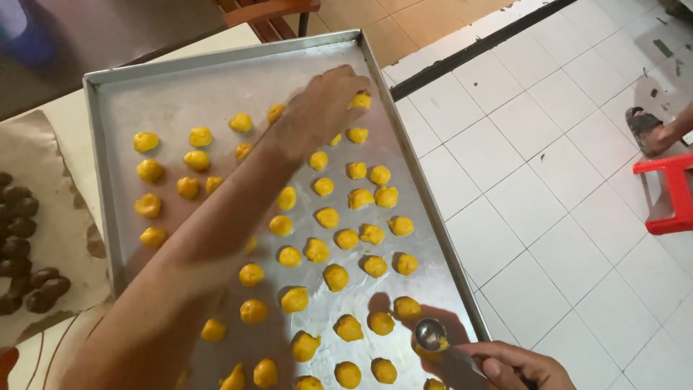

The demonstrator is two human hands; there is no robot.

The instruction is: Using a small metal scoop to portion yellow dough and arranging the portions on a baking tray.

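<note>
A large metal baking tray [108, 130] carries many small yellow dough balls [336, 276] in rough rows. My left hand [325, 101] reaches across to the tray's far right side. Its fingertips pinch one yellow dough ball [361, 100] that rests on the metal near the rim. At the tray's near right corner, my right hand [516, 365] holds a small metal spoon [431, 334]. The spoon's bowl hangs just above the tray with a bit of yellow dough under it. My left forearm hides part of the middle rows.
Brown paper [65, 166] left of the tray holds several dark brown balls [22, 245]. White floor tiles [548, 188] lie to the right, with a red plastic stool [668, 191] and another person's sandalled foot [646, 130]. A wooden chair [267, 13] stands beyond the tray.
</note>
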